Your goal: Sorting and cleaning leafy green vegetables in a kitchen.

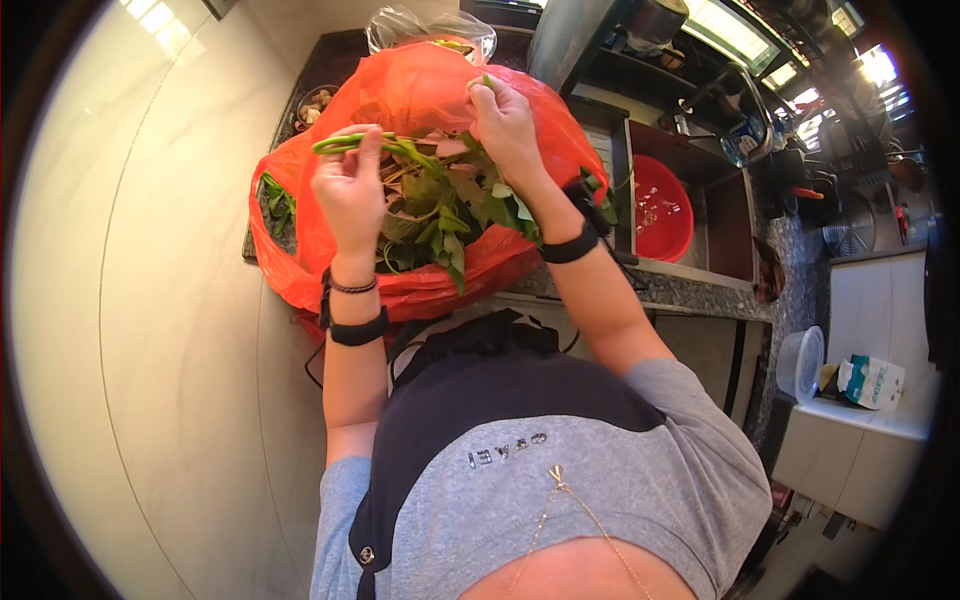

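My left hand (349,184) grips a small bundle of green stems (337,142) between thumb and fingers. Over the far side of the pile, my right hand (506,131) pinches a green stem piece (487,79), mostly hidden by the fingers. Beneath both hands a heap of leafy greens (420,195) fills a red plastic bag (397,75) that lies wide on the counter. Some leaves hang over the bag's near edge. More cut greens (279,201) show at the left, partly behind the red film.
A bowl of garlic-like pieces (318,105) and a clear plastic bag (375,34) stand behind. At right, a red basin (664,210) holding water sits in the sink (724,217) under a faucet (739,75). A tiled wall (180,300) rises at left.
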Available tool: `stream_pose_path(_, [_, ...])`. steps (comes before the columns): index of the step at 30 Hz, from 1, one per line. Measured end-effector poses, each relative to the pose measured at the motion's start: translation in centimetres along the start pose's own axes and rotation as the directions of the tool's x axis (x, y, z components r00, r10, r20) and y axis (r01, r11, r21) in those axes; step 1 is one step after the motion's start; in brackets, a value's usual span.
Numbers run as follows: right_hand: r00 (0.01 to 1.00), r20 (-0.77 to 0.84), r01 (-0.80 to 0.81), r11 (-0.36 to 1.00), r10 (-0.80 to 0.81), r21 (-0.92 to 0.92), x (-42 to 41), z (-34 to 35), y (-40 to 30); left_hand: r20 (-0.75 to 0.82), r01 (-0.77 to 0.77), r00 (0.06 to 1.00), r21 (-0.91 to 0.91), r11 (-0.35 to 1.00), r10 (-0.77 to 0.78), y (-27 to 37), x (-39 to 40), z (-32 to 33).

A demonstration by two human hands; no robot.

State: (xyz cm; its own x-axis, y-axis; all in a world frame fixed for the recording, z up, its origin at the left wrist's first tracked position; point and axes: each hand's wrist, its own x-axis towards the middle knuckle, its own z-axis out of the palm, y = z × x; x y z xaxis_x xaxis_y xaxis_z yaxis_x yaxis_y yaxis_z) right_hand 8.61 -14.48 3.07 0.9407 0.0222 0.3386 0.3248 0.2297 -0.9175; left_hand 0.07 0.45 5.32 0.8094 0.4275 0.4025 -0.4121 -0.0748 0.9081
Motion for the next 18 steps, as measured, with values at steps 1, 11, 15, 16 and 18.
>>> stream_pose_path(1, [1.000,0.005,-0.005,1.000,0.005,0.002,-0.3,-0.3,-0.5,-0.034,0.027,0.999,-0.045,0.999,-0.029,0.3,0.3,-1.0])
stream_pose_path(11, [0.891,0.454,0.168,0.924,0.007,-0.343,-3.4,0.7,-2.8,0.115,0.174,0.984,-0.412,0.894,-0.139,3.6,2.5,-2.7])
stream_pose_path(15, [0.902,0.399,0.317,0.882,-0.167,-0.348,-3.6,1.5,-3.0,0.231,0.247,0.950,-0.144,0.958,-0.210,2.1,1.4,-2.1])
stream_pose_path(16, [0.898,0.384,0.353,0.870,-0.213,-0.345,-3.7,1.6,-3.1,0.219,0.251,0.948,-0.066,0.966,-0.231,1.7,1.2,-2.1])
stream_pose_path(18, [0.867,0.431,0.443,0.784,-0.251,-0.435,-3.7,1.5,-3.4,0.165,0.177,0.968,0.081,0.981,-0.188,1.6,1.0,-1.6])
